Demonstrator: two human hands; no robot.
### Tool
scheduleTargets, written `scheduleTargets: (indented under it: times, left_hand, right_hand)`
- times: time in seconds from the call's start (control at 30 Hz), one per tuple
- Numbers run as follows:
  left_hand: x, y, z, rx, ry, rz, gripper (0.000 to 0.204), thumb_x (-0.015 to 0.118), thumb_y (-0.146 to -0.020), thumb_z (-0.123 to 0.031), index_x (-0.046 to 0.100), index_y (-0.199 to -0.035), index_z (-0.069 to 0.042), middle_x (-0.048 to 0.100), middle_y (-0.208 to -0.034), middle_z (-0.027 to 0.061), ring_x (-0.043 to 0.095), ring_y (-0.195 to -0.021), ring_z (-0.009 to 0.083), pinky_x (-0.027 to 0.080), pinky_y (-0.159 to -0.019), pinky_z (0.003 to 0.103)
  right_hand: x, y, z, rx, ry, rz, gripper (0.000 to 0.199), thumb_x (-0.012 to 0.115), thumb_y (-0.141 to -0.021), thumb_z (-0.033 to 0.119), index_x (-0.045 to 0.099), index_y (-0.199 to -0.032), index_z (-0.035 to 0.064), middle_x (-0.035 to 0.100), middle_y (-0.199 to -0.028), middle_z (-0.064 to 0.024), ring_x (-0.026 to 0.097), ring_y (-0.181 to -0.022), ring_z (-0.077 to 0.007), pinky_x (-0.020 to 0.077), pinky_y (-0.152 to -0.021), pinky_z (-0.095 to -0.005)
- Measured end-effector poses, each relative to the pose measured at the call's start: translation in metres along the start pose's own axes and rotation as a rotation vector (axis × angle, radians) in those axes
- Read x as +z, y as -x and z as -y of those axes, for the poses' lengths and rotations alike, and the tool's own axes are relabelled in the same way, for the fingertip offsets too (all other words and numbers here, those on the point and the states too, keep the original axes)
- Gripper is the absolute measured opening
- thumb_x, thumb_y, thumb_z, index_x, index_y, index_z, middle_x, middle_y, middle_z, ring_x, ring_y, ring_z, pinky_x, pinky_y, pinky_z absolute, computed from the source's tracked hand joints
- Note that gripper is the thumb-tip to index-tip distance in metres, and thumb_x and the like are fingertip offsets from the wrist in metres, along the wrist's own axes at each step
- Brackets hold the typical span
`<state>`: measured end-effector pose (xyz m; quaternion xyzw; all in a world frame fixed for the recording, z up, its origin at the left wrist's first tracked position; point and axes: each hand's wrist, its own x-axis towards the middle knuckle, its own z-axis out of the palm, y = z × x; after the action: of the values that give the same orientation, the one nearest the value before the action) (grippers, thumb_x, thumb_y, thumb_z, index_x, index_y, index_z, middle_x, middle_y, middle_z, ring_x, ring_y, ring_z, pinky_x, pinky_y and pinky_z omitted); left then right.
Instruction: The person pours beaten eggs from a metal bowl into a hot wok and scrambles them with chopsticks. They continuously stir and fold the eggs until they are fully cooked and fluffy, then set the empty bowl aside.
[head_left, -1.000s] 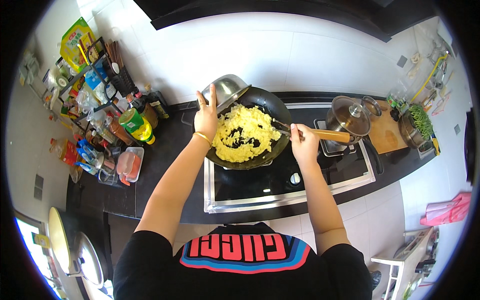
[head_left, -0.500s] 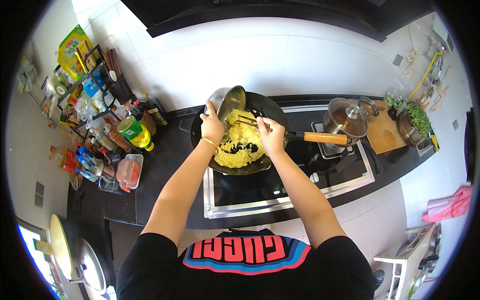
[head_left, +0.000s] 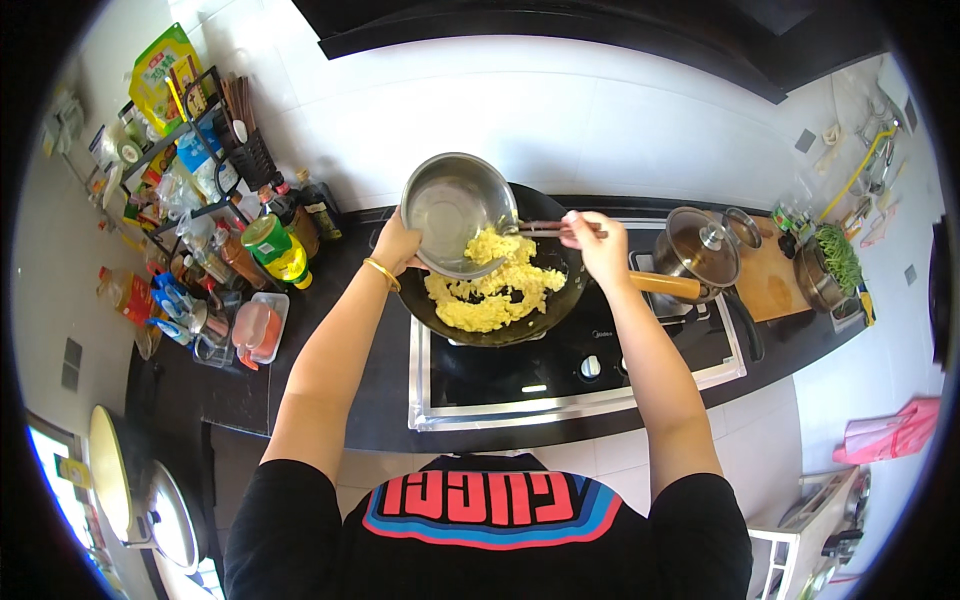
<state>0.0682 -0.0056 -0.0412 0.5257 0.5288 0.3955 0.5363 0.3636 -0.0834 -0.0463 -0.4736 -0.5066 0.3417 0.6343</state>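
You wear a black T-shirt, and its left sleeve and right sleeve are short, plain black and loose-edged. Across your chest runs a wide print: chunky red block letters on black, framed by curving bands of lighter and darker blue with a thin pinkish-red outer line. Just behind your left hand, a slim gold-coloured bangle circles the wrist. The dark cloth beyond the print's far edge may be the shirt's lower front; the steep view leaves that uncertain.
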Motion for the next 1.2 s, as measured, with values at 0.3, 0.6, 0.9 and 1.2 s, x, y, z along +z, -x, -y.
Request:
scheduleTargets:
  times: [0.3,0.6,0.9,1.2]
  left_hand:
    - [0.001,-0.009,0.019,0.204,-0.183,-0.068,0.073,0.044,-0.076,0.003,0.019,-0.143,-0.009,0.059,-0.100,0.0212,0.066,-0.073,0.0259,0.058,-0.052,0.033]
    - [0.008,0.001,0.024,0.306,0.020,-0.157,0.077,0.044,-0.076,0.001,0.011,-0.145,-0.009,0.059,-0.099,0.0223,0.065,-0.067,0.0262,0.057,-0.048,0.035]
    - [-0.002,0.007,0.007,0.266,-0.039,-0.104,0.077,0.044,-0.075,0.001,0.010,-0.144,-0.007,0.058,-0.102,0.0242,0.066,-0.069,0.0282,0.058,-0.050,0.037]
    - [-0.002,0.040,-0.041,0.257,-0.599,-0.107,0.077,0.044,-0.073,0.000,0.011,-0.143,-0.001,0.061,-0.088,0.0304,0.065,-0.071,0.0354,0.056,-0.056,0.040]
  right_hand:
    - [0.012,0.035,0.024,-0.141,0.041,-0.031,0.023,0.062,-0.088,0.016,0.065,-0.090,-0.0062,0.066,-0.079,-0.0113,0.065,-0.069,-0.0150,0.0545,-0.063,-0.0248]
    - [0.045,0.094,0.000,-0.264,0.100,-0.155,0.016,0.059,-0.088,0.008,0.064,-0.091,-0.0069,0.064,-0.080,-0.0102,0.063,-0.066,-0.0114,0.0480,-0.056,-0.0202]
    - [0.046,0.102,-0.022,-0.449,0.285,-0.127,0.014,0.058,-0.087,0.004,0.064,-0.094,-0.0066,0.066,-0.093,-0.0145,0.064,-0.068,-0.0141,0.0513,-0.062,-0.0225]
    - [0.047,0.114,0.005,-0.651,0.412,-0.160,0.009,0.062,-0.082,0.000,0.064,-0.088,-0.0048,0.066,-0.087,-0.0183,0.066,-0.080,-0.0268,0.0515,-0.067,-0.0288]
